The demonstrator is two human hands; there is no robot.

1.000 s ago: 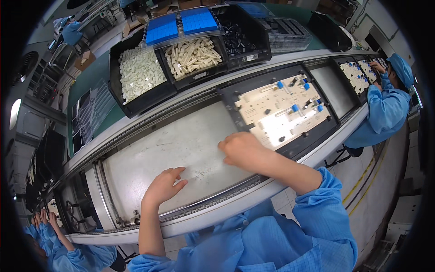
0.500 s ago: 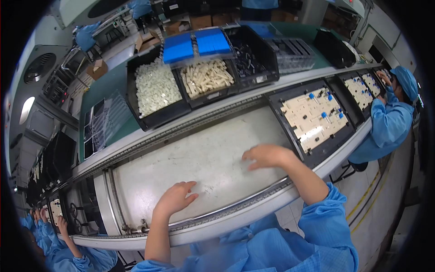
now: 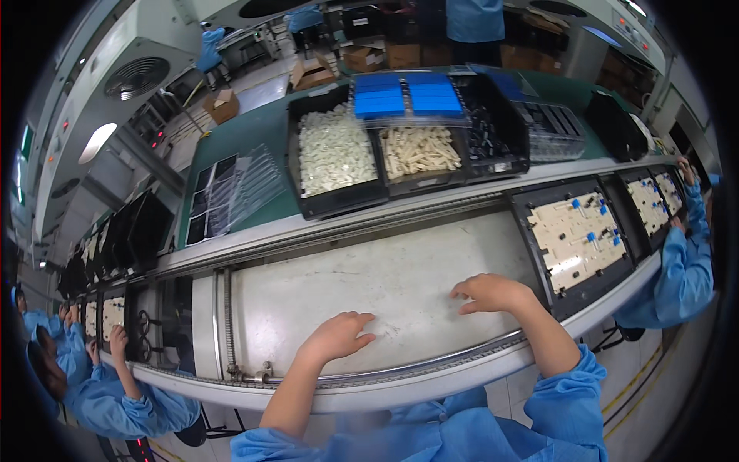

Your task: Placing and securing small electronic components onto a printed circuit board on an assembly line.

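Note:
My left hand (image 3: 339, 336) hovers over the pale grey bed (image 3: 308, 285) of the conveyor line, fingers slightly bent and apart, holding nothing. To its right, my right hand (image 3: 490, 293) is also over the bed, with fingers spread and nothing in them. It is nearest to a black tray (image 3: 533, 266) on the right, which carries a cream-coloured board (image 3: 566, 246) fitted with small blue and black parts. Neither hand touches the tray.
Beyond the line stand black bins of white connectors (image 3: 335, 150), cream connectors (image 3: 422, 150) and dark parts (image 3: 485, 138). Blue parts (image 3: 379, 98) lie in a clear tray above them. Co-workers sit at right (image 3: 670, 269) and left (image 3: 127, 400). A metal rail (image 3: 416, 365) edges the near side.
The head view has turned, so bins and tray sit further right in the picture. Both hands stay over the bed, a little shifted, still holding nothing.

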